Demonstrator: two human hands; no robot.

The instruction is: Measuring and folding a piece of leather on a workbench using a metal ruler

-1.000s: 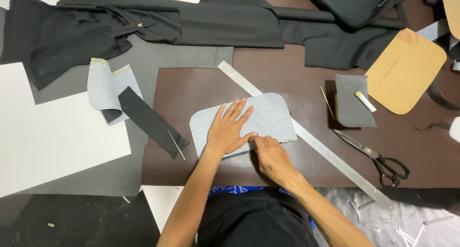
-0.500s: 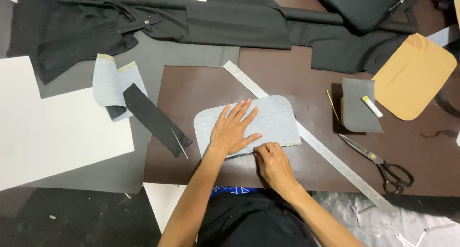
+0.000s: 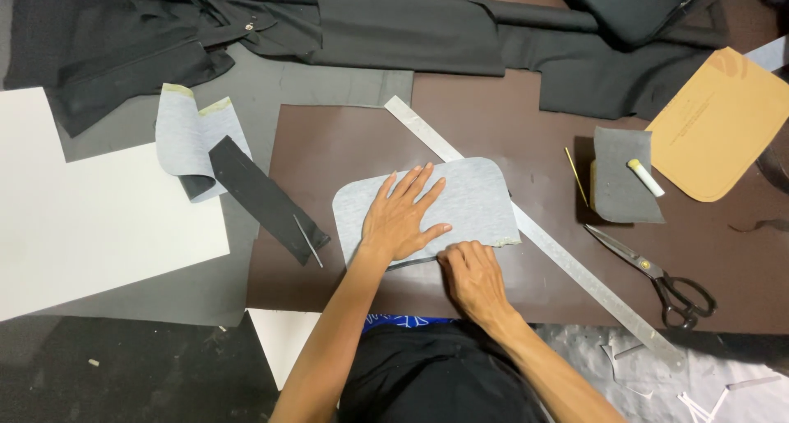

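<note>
Left hand: the left hand (image 3: 400, 218) lies flat, palm down, fingers spread wide.
Right hand: the right hand (image 3: 472, 275) is curled, fingertips pressed down close to the left thumb.
Arms: both bare, reaching forward.

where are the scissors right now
In the head view the scissors lie on the brown mat's right side, beside the metal ruler, below the grey patch.

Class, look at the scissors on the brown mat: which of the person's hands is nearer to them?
Right. The right hand sits at the grey fabric piece's lower edge, nearer the scissors; the left hand lies flat further away.
</note>
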